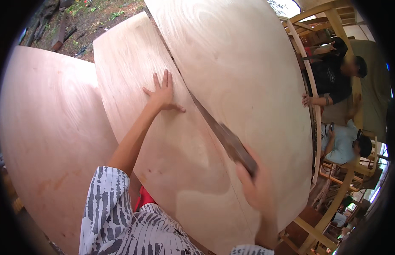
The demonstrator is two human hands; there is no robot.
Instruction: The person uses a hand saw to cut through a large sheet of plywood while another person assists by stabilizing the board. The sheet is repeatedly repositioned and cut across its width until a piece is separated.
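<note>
A large pale plywood sheet [244, 72] lies before me, with a dark cut running from its far edge toward the middle. My left hand [163, 94] rests flat with spread fingers on the narrower part left of the cut. My right hand [257, 182], smeared by motion, is wrapped round the handle end of a handsaw [223, 135]. The blade slants up and left along the cut, its far end at the slit. A thin drawn line [236, 191] continues from the cut toward me. The saw's teeth cannot be made out.
Another plywood sheet [49, 140] lies at the left. Beyond is bare ground with leaves and wood scraps [60, 34]. At the right, a person in dark clothes [333, 76] and one in a light blue shirt [342, 142] are among wooden frames [313, 85].
</note>
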